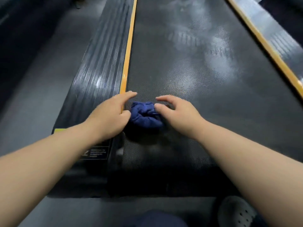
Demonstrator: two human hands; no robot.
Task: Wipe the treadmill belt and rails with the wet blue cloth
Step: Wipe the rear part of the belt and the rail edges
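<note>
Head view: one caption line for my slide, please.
Left hand and right hand flank a bunched blue cloth on the treadmill belt, near the left rail.

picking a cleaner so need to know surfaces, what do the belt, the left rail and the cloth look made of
Belt: looks like black rubber or PVC, matte, with fine dotted texture and pale smears. Left rail: probably hard plastic or rubber, ribbed lengthwise, glossy where light catches. Blue cloth: soft fabric, bunched in folds; weave too blurred to tell.
</note>
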